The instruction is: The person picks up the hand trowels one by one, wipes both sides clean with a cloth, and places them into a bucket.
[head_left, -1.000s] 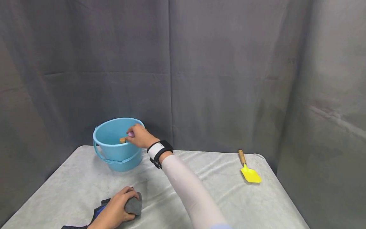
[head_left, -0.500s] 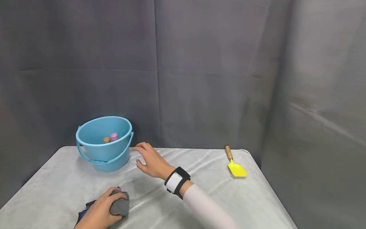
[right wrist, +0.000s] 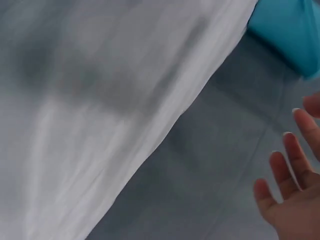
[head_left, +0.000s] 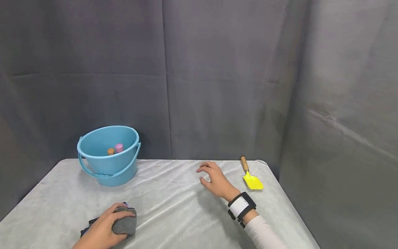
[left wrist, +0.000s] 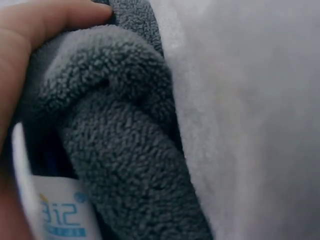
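Resting near the front edge of the table in the head view, the left hand (head_left: 102,228) curls its fingers over a grey fleece cloth bundle (head_left: 125,224), gripping it from above; a dark blue-edged part of the bundle shows just behind the hand. The right hand (head_left: 217,180) is held low over the middle of the table with relaxed, slightly spread fingers and holds nothing. A small yellow plastic trowel with a wooden handle (head_left: 251,178) lies just beyond and to the right of that hand, apart from it. Far to the left of the right hand, and beyond the left hand, stands a light blue plastic bucket with a bail handle (head_left: 107,155); inside it are a pink round-topped piece (head_left: 119,147) and an orange round-topped piece (head_left: 110,151), side by side.

Left wrist view: the cloth bundle (left wrist: 120,150) fills the frame under the thumb and palm (left wrist: 30,45), revealing a pile texture and a white label with light blue print (left wrist: 60,210), neither legible from the head camera.

Right wrist view: the open fingers (right wrist: 295,175) appear at the lower right, free of any object; a corner of the bucket (right wrist: 285,30) shows at the upper right.

The table carries a wrinkled pale grey cloth cover (head_left: 174,207). Dark grey fabric drapes (head_left: 217,86) close off the back and right side.
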Tool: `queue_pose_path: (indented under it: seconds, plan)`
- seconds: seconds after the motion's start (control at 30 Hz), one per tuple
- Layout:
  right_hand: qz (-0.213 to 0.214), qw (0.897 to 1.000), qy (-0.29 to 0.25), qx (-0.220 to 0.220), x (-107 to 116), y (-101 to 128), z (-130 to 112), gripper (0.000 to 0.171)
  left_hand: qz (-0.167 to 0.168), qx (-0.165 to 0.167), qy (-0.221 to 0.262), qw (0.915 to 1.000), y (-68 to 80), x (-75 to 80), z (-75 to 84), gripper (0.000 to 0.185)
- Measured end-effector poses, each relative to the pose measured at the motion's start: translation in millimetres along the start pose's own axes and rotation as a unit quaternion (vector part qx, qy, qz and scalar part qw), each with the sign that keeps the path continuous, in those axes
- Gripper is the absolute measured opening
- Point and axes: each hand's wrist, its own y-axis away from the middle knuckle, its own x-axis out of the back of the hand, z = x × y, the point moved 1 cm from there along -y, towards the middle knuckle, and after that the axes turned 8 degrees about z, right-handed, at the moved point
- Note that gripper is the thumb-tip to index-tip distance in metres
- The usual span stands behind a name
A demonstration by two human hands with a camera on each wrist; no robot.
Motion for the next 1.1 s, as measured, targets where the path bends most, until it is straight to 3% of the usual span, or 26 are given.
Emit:
queue_pose_path:
  seconds: [0.17, 0.37, 0.47, 0.57, 0.73, 0.97, 1.1]
  plan:
    - [0.004, 0.997, 0.027, -0.07, 27.6, 14.0, 40.5, 0.019, -0.002, 0.007, 0.003, 1.0, -0.4, 0.3, 2.0, 0.053]
    - [-0.005, 0.993, 0.079, -0.091, 51.7, 11.1, 93.8, 0.033, 0.011, 0.011, -0.008, 0.9998, 0.2, 3.3, 3.8, 0.051]
    - [-0.032, 0.986, 0.102, -0.128, 62.8, 8.7, 117.1, 0.043, 0.011, 0.004, -0.006, 0.9999, 0.6, 2.7, 3.1, 0.051]
    - [-0.076, 0.975, 0.114, -0.173, 70.1, 10.9, 135.0, 0.042, 0.007, 0.008, -0.003, 0.9999, 1.4, 0.1, 3.5, 0.051]
    - [-0.13, 0.966, 0.131, -0.183, 74.1, 16.2, 153.6, 0.037, 0.002, 0.019, 0.002, 0.9998, 0.6, -1.8, 4.5, 0.051]
    - [-0.15, 0.962, 0.159, -0.165, 73.3, 26.3, 162.1, 0.036, -0.002, 0.016, -0.004, 0.9999, -0.9, -1.6, 3.3, 0.052]
    - [-0.156, 0.951, 0.198, -0.179, 73.9, 30.1, 164.2, 0.036, -0.003, 0.016, -0.006, 0.9998, -0.7, -1.5, 2.0, 0.051]
